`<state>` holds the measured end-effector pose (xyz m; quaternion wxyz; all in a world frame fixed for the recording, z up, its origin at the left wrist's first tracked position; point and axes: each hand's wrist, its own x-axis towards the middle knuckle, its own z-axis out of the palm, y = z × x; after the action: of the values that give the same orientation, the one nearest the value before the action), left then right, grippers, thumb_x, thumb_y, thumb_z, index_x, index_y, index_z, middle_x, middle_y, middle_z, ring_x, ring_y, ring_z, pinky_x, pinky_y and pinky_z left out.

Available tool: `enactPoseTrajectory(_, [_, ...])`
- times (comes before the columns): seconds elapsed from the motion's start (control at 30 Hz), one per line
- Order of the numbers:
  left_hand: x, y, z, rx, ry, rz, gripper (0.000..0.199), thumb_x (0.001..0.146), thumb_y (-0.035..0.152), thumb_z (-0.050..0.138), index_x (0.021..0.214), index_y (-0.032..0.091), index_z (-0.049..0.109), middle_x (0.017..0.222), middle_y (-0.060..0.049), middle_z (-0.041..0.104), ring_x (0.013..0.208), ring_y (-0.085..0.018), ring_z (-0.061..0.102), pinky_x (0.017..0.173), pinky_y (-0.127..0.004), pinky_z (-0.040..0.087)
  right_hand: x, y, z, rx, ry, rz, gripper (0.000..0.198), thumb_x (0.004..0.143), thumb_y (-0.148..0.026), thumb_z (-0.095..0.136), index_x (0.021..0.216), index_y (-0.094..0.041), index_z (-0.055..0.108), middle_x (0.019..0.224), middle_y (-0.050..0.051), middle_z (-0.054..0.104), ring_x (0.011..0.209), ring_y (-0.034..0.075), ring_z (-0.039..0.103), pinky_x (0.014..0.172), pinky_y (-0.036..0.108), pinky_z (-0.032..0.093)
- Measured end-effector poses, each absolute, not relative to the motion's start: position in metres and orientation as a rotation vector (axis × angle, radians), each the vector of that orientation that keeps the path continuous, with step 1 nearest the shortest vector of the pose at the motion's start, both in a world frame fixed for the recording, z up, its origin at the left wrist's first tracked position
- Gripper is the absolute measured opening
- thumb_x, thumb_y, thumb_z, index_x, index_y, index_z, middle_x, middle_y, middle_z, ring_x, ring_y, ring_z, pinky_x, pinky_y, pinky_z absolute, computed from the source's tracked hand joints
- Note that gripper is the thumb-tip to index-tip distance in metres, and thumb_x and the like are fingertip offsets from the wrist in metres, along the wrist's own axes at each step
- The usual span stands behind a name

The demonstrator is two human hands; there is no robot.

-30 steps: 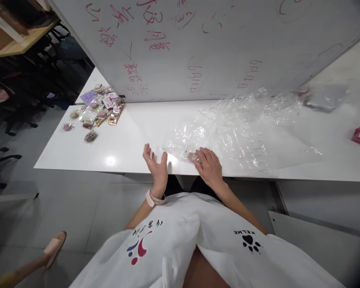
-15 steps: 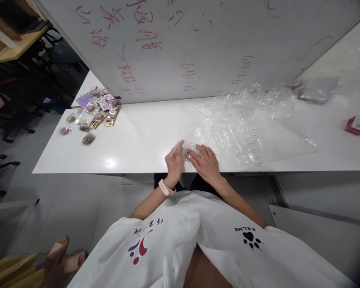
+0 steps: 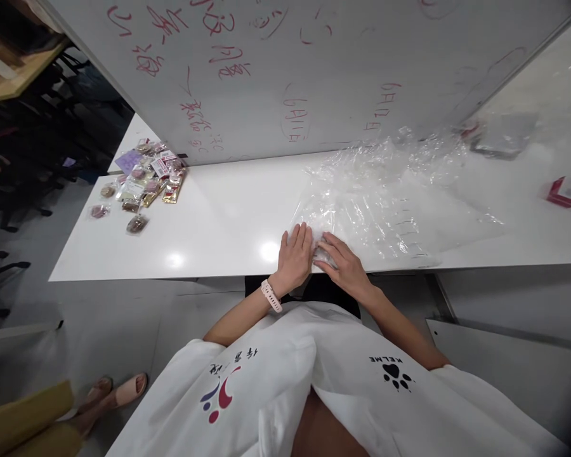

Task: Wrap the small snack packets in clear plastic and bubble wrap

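Note:
Clear plastic film (image 3: 361, 216) lies crinkled over the table from the middle toward the right, with its near end under my hands. My left hand (image 3: 295, 257) is open, its fingers stretched out and lying flat on the film's left edge. Just right of it, a small bundle (image 3: 324, 254) wrapped in clear film sits near the table's front edge; what is inside cannot be made out. My right hand (image 3: 347, 266) curves its fingers and thumb around this bundle, closed on it.
Small wrapped packets (image 3: 152, 181) are piled at the white table's (image 3: 228, 222) left end. A whiteboard (image 3: 266, 101) with red writing stands along the back. At right are a grey packet (image 3: 509, 134) and a red-and-white box (image 3: 564, 192). Another person's sandalled foot (image 3: 131, 388) shows lower left.
My left hand has come down from a raised, turned pose to lie flat on the film, slightly right. My right hand and the bundle have shifted a little right.

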<state>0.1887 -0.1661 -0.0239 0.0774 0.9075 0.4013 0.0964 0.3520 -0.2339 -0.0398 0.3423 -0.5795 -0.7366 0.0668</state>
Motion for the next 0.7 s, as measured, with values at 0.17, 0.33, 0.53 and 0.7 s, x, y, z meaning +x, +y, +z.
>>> enactPoseTrajectory(0.17, [0.181,-0.168,-0.017,2.815,1.05,0.166,0.063,0.103,0.036,0.027,0.156,0.003,0.024,0.164,-0.022,0.025,0.152,-0.037,0.025,0.12,-0.057,0.026,0.349,-0.245,-0.033,-1.542,-1.958,0.049,0.052,0.101,-0.027,0.05,0.152,-0.023,0.039,0.146,0.016,0.051,0.131,0.027,0.055,0.1,0.043,0.056])
enactPoseTrajectory(0.33, [0.159,-0.146,-0.01,2.866,0.693,0.093,0.074,0.089,0.032,0.049,0.153,0.004,0.026,0.16,-0.025,0.032,0.151,-0.04,0.027,0.118,-0.058,0.029,0.357,-0.242,-0.024,-1.552,-2.286,0.084,0.061,0.097,-0.012,0.042,0.157,-0.019,0.032,0.156,0.013,0.042,0.139,0.029,0.045,0.102,0.045,0.056])
enactPoseTrajectory(0.53, [0.137,-0.117,-0.015,2.757,0.445,0.228,0.064,0.084,0.009,0.043,0.147,0.013,0.039,0.151,-0.015,0.051,0.145,-0.025,0.043,0.118,-0.046,0.036,0.358,-0.234,-0.021,-1.636,-2.354,0.142,0.062,0.089,-0.001,0.035,0.148,-0.013,0.046,0.151,0.014,0.049,0.136,0.032,0.044,0.095,0.047,0.058])
enactPoseTrajectory(0.7, [0.137,-0.118,-0.017,2.443,0.675,0.428,0.036,0.093,0.027,0.053,0.128,0.022,0.06,0.127,-0.009,0.069,0.121,-0.024,0.063,0.104,-0.042,0.047,0.369,-0.219,-0.007,-1.591,-2.223,0.353,0.045,0.094,-0.013,0.039,0.134,-0.022,0.058,0.134,0.009,0.063,0.119,0.027,0.057,0.092,0.044,0.055])
